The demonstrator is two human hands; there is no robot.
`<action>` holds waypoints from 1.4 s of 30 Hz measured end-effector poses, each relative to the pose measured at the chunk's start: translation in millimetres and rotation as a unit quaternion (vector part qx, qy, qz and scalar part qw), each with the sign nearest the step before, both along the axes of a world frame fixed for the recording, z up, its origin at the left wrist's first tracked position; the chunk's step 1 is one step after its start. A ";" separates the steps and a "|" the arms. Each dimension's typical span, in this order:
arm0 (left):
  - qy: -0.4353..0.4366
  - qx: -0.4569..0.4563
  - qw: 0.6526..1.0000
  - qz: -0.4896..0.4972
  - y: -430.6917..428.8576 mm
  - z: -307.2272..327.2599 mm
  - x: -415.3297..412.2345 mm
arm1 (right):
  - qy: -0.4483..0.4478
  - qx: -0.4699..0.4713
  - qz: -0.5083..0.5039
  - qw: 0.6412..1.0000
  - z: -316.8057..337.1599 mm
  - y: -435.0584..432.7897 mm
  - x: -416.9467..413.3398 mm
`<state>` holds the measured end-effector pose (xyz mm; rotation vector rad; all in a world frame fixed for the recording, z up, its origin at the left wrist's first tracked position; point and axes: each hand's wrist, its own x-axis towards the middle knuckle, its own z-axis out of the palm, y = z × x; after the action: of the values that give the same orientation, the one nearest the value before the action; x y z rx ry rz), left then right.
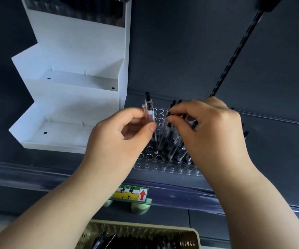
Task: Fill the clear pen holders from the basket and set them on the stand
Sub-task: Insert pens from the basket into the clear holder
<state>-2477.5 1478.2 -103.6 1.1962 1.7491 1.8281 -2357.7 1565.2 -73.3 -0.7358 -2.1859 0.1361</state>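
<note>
The left hand (pixel 120 135) pinches a clear pen (pixel 150 114), tip down just above the open holes of the clear pen holder (pixel 147 166), while the right hand (pixel 209 126) pinches the top of one of the leaning pens (pixel 170 141) standing in the holder's right part. A tip that misses its hole or knocks those tilted neighbours could topple them; the white stand (pixel 69 106) sits left of the holder, the basket (pixel 190 232) in front.

Price tag (pixel 130 193), on shelf edge (pixel 37 175) at 6 o'clock: handwritten "性笔", "1.5" below on yellow band; red up-arrow at its 3 o'clock end.
</note>
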 end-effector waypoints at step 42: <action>0.433 -0.194 0.880 0.008 -25.1 -29.2 4.5 | -0.080 0.055 0.114 0.989 -8.6 -44.0 27.0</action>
<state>-2473.0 1453.1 -132.8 1.9712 2.3994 0.8579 -2330.7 1521.2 -81.9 -0.4463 -2.4050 0.0732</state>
